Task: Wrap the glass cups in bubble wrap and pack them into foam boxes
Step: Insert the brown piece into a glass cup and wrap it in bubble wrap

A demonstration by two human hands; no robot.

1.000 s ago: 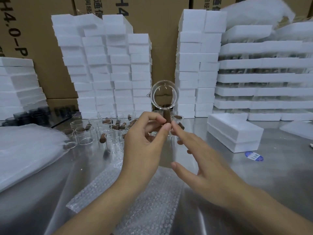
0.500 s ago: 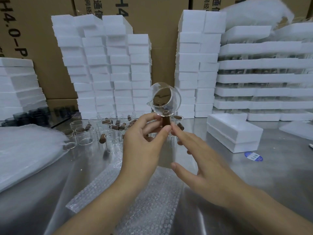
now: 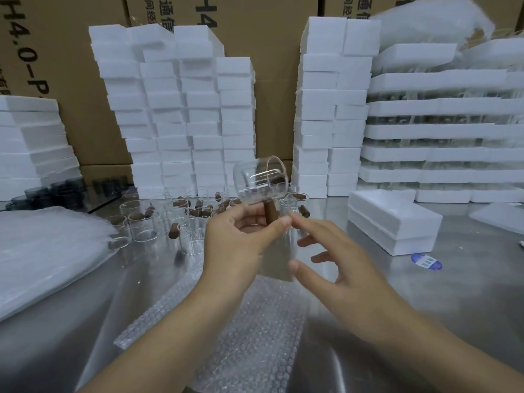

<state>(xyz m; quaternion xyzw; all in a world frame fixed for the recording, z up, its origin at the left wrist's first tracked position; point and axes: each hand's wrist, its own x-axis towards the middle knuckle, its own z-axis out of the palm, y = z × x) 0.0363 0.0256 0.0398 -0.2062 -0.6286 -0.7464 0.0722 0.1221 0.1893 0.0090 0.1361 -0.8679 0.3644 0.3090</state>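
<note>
My left hand [image 3: 241, 236] pinches the brown wooden handle of a clear glass cup [image 3: 259, 180] and holds it up above the table, the cup tipped on its side with its mouth to the right. My right hand [image 3: 340, 262] hovers just to the right with fingers spread and relaxed, its index fingertip close to the handle, holding nothing. A sheet of bubble wrap [image 3: 243, 330] lies flat on the steel table below both hands. Several more glass cups with wooden handles [image 3: 181, 219] stand behind.
Stacks of white foam boxes [image 3: 181, 114] and foam boxes [image 3: 331, 103] rise at the back before cardboard cartons. A closed foam box [image 3: 394, 222] sits at the right, a blue sticker [image 3: 426, 262] beside it. A pile of bubble wrap sheets [image 3: 42, 256] lies left. Dark glasses [image 3: 51, 191] stand far left.
The cup has turned in my left hand, from its mouth facing me to lying on its side, and has dropped slightly. My right hand's fingers have spread a little.
</note>
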